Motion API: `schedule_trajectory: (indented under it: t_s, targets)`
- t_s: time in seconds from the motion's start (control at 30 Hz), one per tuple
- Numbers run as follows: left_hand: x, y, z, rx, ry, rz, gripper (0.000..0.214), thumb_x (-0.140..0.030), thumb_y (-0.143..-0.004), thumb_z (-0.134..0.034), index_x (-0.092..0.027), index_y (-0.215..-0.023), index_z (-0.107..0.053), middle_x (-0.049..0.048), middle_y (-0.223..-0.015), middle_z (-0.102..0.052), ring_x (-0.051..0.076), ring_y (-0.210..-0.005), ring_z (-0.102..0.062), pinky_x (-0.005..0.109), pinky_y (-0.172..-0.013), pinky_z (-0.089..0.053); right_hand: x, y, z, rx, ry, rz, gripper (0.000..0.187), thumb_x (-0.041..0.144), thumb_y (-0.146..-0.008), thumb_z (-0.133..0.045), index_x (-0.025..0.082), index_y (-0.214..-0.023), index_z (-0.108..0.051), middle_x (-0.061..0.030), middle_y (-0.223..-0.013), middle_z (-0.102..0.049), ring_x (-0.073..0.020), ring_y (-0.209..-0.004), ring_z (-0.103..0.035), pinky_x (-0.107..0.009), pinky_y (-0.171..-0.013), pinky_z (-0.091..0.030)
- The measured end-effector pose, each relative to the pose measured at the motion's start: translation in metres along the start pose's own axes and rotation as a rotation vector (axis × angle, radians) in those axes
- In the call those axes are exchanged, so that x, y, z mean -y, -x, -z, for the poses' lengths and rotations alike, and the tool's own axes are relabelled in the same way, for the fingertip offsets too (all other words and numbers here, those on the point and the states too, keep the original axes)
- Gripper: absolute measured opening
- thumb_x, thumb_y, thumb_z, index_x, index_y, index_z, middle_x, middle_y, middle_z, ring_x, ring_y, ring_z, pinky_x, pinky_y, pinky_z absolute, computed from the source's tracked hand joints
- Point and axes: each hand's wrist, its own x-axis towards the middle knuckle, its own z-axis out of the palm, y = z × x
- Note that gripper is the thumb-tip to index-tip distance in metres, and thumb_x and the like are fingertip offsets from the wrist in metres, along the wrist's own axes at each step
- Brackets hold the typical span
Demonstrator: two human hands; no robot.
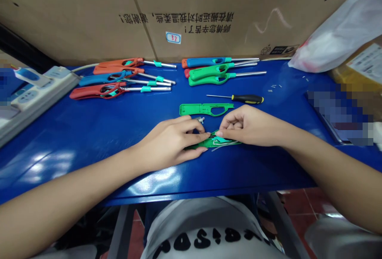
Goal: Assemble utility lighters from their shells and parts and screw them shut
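My left hand (171, 141) lies on the blue table (89, 131), its fingers closed around the left end of a green lighter half-shell (219, 143) with thin wires trailing from it. From the right, my right hand (249, 125) pinches a small dark part at the middle of that shell. A second, empty green half-shell (205, 109) rests just behind both hands, with a tiny metal piece (200, 120) beside it.
A black-and-yellow screwdriver (238, 98) lies behind the right hand. Orange and blue long-nosed lighters (119, 80) sit back left, blue and green ones (217, 70) back centre. A power strip (36, 90) is at left, a cardboard box (191, 12) behind, a plastic bag (343, 36) at right.
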Motion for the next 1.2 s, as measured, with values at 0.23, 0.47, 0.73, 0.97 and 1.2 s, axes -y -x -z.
schedule_trajectory:
  t_s: [0.23, 0.47, 0.73, 0.97, 1.2]
  targets:
    - [-0.001, 0.001, 0.001, 0.024, -0.05, -0.013, 0.034, -0.037, -0.103, -0.056, -0.017, -0.124, -0.073, 0.01, -0.11, -0.071, 0.023, -0.099, -0.068, 0.034, -0.084, -0.057, -0.002, 0.001, 0.001, -0.016, 0.145, 0.101, 0.038, 0.052, -0.083, -0.071, 0.019, -0.066, -0.063, 0.0051, -0.054, -0.044, -0.0092, -0.05, -0.037, -0.026, -0.047, -0.028]
    - [-0.002, 0.001, 0.003, 0.031, -0.064, -0.025, 0.031, -0.036, -0.102, -0.057, -0.017, -0.122, -0.073, 0.0093, -0.108, -0.071, 0.022, -0.096, -0.068, 0.034, -0.083, -0.057, -0.002, 0.015, 0.02, 0.159, 0.394, 0.395, 0.014, 0.028, -0.091, -0.063, 0.022, -0.089, -0.075, 0.0019, -0.071, -0.067, -0.0115, -0.059, -0.054, -0.027, -0.056, -0.037]
    - [-0.003, 0.001, 0.005, 0.038, -0.07, -0.036, 0.031, -0.034, -0.103, -0.057, -0.015, -0.12, -0.073, 0.0094, -0.106, -0.071, 0.023, -0.095, -0.069, 0.038, -0.085, -0.059, -0.004, 0.018, 0.016, 0.104, 0.574, 0.596, 0.021, 0.016, -0.094, -0.055, 0.021, -0.086, -0.074, -0.0004, -0.075, -0.069, -0.0139, -0.065, -0.06, -0.029, -0.063, -0.039]
    - [-0.004, 0.001, 0.007, 0.077, -0.078, -0.025, 0.032, -0.034, -0.103, -0.056, -0.014, -0.122, -0.072, 0.0095, -0.106, -0.071, 0.024, -0.096, -0.07, 0.04, -0.084, -0.061, -0.004, 0.017, 0.014, 0.097, 0.604, 0.532, 0.022, 0.015, -0.093, -0.054, 0.021, -0.085, -0.073, 0.0009, -0.077, -0.071, -0.0132, -0.068, -0.063, -0.027, -0.064, -0.039]
    - [-0.003, 0.002, 0.006, 0.051, -0.091, -0.045, 0.034, -0.033, -0.104, -0.055, -0.013, -0.126, -0.07, 0.0106, -0.108, -0.072, 0.026, -0.098, -0.07, 0.04, -0.084, -0.061, -0.003, 0.012, 0.016, 0.069, 0.374, 0.252, 0.011, 0.026, -0.087, -0.068, 0.023, -0.081, -0.076, 0.0046, -0.064, -0.065, -0.0095, -0.055, -0.055, -0.023, -0.052, -0.039]
